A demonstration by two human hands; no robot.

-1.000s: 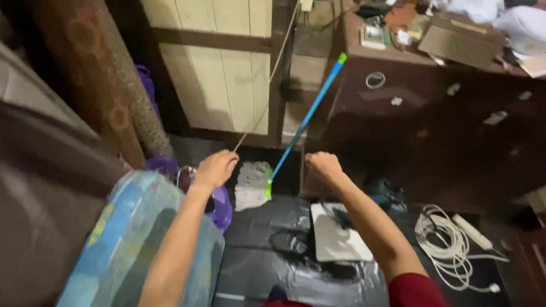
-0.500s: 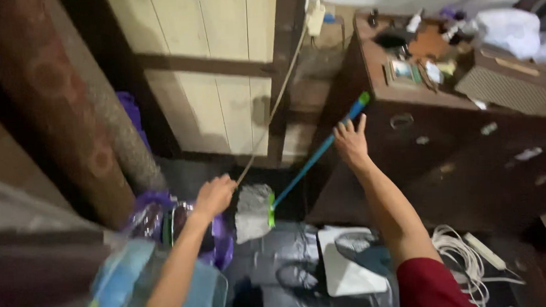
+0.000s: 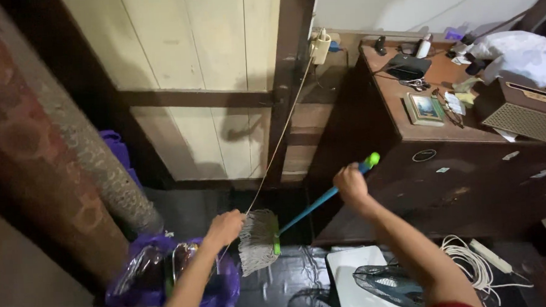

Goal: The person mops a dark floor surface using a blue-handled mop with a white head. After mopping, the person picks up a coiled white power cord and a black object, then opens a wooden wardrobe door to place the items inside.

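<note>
Right hand point(image 3: 350, 184): clenched around the blue mop handle point(image 3: 312, 205) near its green tip.
Left hand point(image 3: 225, 227): grasping the thin cord point(image 3: 280, 138), touching the mop head point(image 3: 258, 241).
Axis: handle slants up-right from head.

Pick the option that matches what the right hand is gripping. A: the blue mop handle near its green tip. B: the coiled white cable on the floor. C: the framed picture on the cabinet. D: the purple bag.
A: the right hand is closed around the blue mop handle just below its green tip, while the left hand is at the mop head.
</note>
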